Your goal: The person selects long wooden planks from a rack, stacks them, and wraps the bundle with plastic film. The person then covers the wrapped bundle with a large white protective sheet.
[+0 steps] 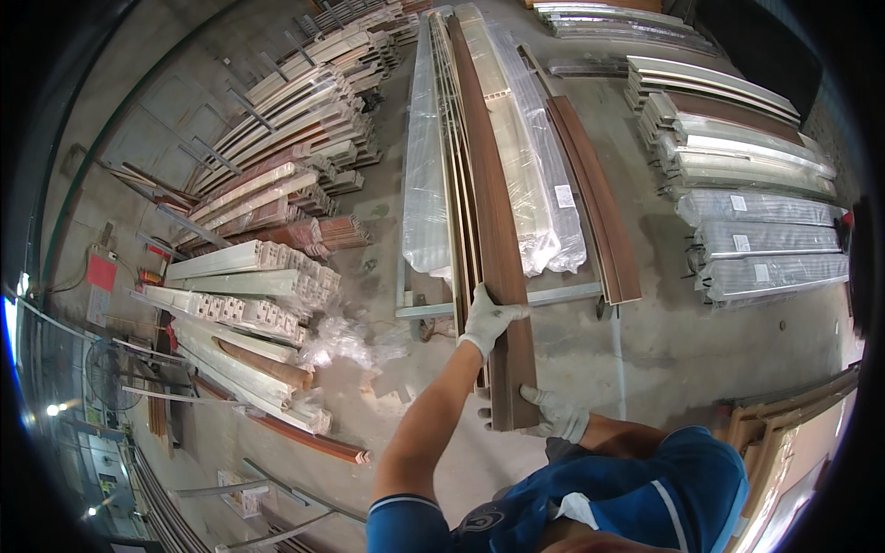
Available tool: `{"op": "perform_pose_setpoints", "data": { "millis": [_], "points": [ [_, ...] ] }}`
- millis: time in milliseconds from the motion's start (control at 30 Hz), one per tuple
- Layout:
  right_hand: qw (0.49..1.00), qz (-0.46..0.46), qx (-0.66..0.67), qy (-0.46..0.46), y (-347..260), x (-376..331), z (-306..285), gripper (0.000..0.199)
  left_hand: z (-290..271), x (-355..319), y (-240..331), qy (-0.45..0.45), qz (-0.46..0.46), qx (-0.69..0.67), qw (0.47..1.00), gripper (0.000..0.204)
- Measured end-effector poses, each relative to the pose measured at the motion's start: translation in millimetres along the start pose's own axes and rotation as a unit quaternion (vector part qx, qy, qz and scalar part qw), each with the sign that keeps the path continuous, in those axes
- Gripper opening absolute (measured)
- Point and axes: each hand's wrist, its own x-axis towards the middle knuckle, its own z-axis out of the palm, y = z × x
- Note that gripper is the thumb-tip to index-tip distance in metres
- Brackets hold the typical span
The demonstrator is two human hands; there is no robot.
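Plank (498, 240) is gripped near its close end, jutting past cart (553, 295): left hand (490, 321) closed over top, right hand (556, 411) clasped beneath. Handling step judged underway; even two-handed support is next required.

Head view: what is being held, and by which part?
A long brown plank: the right hand holds its near end; the left hand lies on it farther along.

Boards (493, 203) extend over packs (425, 184) on a cart (564, 295), profiles (235, 288) left, bundles (784, 242) right.
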Motion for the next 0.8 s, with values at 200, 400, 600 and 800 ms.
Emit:
{"op": "perform_pose_setpoints", "data": {
  "millis": [200, 400, 600, 800],
  "points": [
    [0.971, 0.006, -0.159, 0.178, -47, 26, -20, 0.062, -31, -52, -2, 0.014, 0.07, -0.024, 0.997, 0.088],
    [0.963, -0.087, -0.169, 0.191, -112, 81, 13, 0.064, -71, -149, 26, -0.007, 0.057, -0.014, 0.998, 0.083],
    [0.985, -0.105, -0.09, 0.104, -139, 139, 20, 0.054, -51, -237, -30, -0.03, -0.032, -0.084, 0.995, 0.094],
    [0.946, -0.165, -0.146, 0.239, -133, 149, -23, 0.063, 9, -365, -109, 0.067, -0.213, -0.267, 0.937, 0.082]
  ]
}}
